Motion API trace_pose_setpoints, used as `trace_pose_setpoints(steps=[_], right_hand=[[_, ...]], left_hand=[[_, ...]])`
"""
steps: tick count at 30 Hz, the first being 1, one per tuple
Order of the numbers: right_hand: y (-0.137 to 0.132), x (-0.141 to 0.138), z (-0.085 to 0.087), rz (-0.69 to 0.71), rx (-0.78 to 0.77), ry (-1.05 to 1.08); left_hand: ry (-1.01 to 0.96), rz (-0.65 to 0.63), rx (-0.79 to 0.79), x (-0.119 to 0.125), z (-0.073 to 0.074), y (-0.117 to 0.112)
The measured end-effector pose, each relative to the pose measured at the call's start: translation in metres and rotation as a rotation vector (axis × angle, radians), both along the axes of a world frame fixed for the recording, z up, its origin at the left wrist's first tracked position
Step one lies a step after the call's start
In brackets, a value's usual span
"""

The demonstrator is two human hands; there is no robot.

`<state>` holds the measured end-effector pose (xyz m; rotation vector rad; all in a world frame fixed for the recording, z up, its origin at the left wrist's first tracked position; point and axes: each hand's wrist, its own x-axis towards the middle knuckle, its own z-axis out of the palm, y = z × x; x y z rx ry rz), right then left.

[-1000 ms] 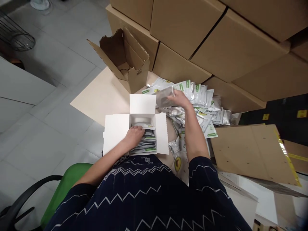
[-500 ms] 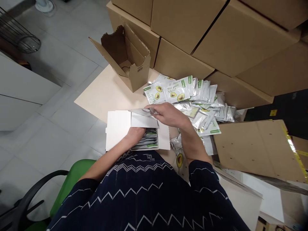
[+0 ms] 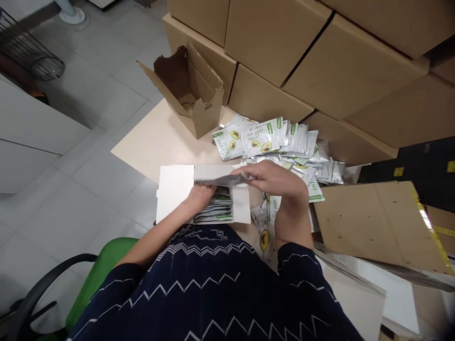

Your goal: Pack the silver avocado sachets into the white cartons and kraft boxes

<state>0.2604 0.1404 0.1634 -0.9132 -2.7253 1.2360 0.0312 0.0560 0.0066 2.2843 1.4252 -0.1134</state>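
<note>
In front of my body lies an open white carton (image 3: 175, 192), its side flaps spread out. A tight row of silver-and-green pouches (image 3: 217, 213) stands inside it. My left hand (image 3: 201, 196) reaches in, fingers curled against the pouches, fingertips hidden. Above the far part of the carton, my right hand (image 3: 265, 177) pinches a pale silver pouch (image 3: 223, 178) by its right end; it is tilted and blurred. Just beyond is a heap of avocado-printed "Super Meal" pouches (image 3: 262, 138), partly behind my right hand and forearm.
An open brown cardboard box (image 3: 208, 116) stands on the tabletop (image 3: 149, 142). Large stacked cartons (image 3: 270, 42) rise along the back. On the right is a brown board (image 3: 377, 222) with yellow edging. A green chair (image 3: 103, 272) is at lower left.
My right hand has moved right and slightly nearer with the pouch, which now slants over the carton. The left hand stays in the carton. The view has shifted a little.
</note>
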Motion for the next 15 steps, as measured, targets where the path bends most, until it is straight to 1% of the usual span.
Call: trace_pose_setpoints(steps=[2, 4, 5, 6, 8, 12, 14, 15], right_hand=[[0.003, -0.005, -0.005, -0.169, 0.09, 0.005], [0.007, -0.009, -0.01, -0.313, 0.169, 0.002], [0.009, -0.011, -0.012, -0.35, 0.195, -0.005], [0.01, -0.014, -0.015, -0.358, 0.206, -0.013], [0.013, -0.022, -0.02, -0.303, 0.183, -0.037], [0.014, -0.048, -0.033, -0.127, 0.091, -0.14], [0.013, -0.064, -0.046, -0.082, 0.094, -0.261], [0.012, -0.072, -0.056, -0.061, 0.1, -0.318]], left_hand=[[0.084, -0.024, -0.02, 0.001, 0.004, -0.001], [0.125, -0.052, -0.034, 0.002, 0.007, -0.002], [0.14, -0.062, -0.041, 0.002, 0.009, -0.002], [0.145, -0.067, -0.046, 0.003, 0.01, -0.002], [0.147, -0.069, -0.048, 0.003, 0.011, -0.003], [0.132, -0.073, -0.032, 0.002, 0.01, -0.004], [0.132, -0.071, -0.027, 0.001, 0.009, -0.004], [0.135, -0.069, -0.027, 0.001, 0.008, -0.004]])
